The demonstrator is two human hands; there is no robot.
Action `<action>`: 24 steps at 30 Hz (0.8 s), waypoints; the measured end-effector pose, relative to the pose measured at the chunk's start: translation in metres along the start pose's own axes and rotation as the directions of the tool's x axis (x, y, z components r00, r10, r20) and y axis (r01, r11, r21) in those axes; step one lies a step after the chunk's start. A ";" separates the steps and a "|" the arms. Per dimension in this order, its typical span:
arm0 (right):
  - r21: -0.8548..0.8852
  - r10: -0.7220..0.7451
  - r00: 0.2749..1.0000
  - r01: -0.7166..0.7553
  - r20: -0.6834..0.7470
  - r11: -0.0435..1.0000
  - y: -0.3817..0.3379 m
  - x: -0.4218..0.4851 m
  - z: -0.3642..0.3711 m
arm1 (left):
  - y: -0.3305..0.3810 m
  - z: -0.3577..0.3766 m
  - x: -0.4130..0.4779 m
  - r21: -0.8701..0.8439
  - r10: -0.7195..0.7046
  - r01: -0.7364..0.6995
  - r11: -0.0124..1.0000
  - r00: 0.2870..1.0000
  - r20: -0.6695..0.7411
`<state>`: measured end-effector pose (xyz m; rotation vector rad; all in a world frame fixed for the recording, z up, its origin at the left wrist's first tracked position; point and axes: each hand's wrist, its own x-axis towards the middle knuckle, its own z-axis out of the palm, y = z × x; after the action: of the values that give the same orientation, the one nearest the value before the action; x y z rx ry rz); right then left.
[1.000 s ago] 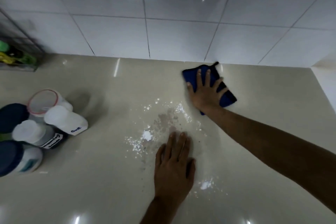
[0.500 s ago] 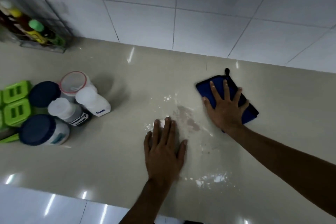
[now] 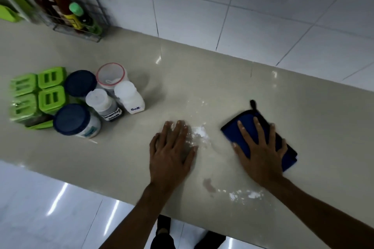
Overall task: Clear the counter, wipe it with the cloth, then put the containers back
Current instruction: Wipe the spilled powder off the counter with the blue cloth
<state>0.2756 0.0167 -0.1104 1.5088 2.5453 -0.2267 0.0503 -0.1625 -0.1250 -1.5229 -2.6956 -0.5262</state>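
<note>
- Head view: right hand (image 3: 261, 153) presses flat, fingers spread, on the blue cloth (image 3: 238, 127); left hand (image 3: 172, 151) lies open on the worktop (image 3: 121, 157), grasping nothing.
- Containers (image 3: 81, 103) stand grouped at left.
- Risk: a wide stroke could sweep the white powder (image 3: 200, 130) over the edge.
- Rack bottles (image 3: 77, 16) are blurred.

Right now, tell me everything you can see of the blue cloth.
The blue cloth looks like soft microfibre, deep blue with a darker edge and a small black hanging loop at its far corner. It lies folded flat on the beige counter, right of the white powder spill. The right hand is spread palm-down on it, covering its middle. The left hand rests apart on the counter, not touching it.
</note>
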 end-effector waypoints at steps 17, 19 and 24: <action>-0.048 -0.309 0.951 0.308 -0.007 0.950 -0.095 -0.022 0.012 | -0.055 -0.015 -0.016 -0.027 -0.057 0.057 0.998 0.998 0.004; -0.048 -0.281 0.960 0.281 0.012 0.959 -0.075 -0.019 0.006 | -0.059 -0.018 -0.013 -0.005 -0.041 0.041 0.999 0.999 -0.001; 0.071 -0.106 0.994 0.106 -0.005 0.992 -0.105 0.051 -0.003 | -0.062 -0.017 -0.012 0.007 -0.036 0.036 0.999 0.999 0.019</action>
<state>0.1591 0.0106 -0.1142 1.3985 2.6474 -0.3338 0.0023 -0.2063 -0.1286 -1.4878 -2.7416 -0.5063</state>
